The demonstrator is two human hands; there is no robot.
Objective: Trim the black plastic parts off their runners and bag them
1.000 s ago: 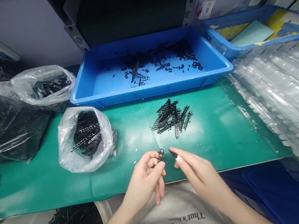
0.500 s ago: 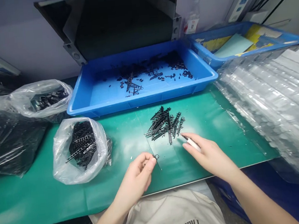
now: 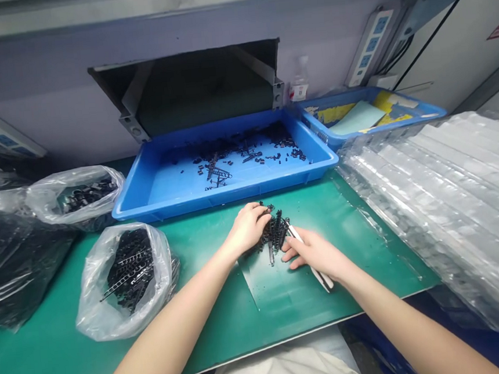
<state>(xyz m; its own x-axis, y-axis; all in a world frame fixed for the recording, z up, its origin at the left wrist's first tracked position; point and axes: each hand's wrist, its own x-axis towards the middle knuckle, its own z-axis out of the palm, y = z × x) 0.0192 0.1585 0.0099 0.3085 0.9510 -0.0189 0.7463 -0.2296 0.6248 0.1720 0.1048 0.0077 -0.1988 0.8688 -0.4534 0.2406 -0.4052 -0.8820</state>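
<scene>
A pile of black plastic strips (image 3: 275, 231) lies on the green table mat (image 3: 226, 323). Over the pile's left side is my left hand (image 3: 249, 225), its fingers bent onto the strips; whether they grip one is hidden. At the right edge of the pile, my right hand (image 3: 310, 251) holds a slim white-and-black tool (image 3: 323, 278), whose front end reaches the strips and whose back end sticks out below the palm.
Beyond the pile stands a blue tray (image 3: 228, 197) with small black parts. Plastic bags of black parts (image 3: 86, 317), (image 3: 46, 213) are at the left. Stacked clear plastic trays (image 3: 451, 192) fill the right side, with a blue basket (image 3: 341, 138) behind.
My left hand has moved forward from the near edge onto the pile. My right hand has turned, and its tool now points into the strips. The view has tilted up.
</scene>
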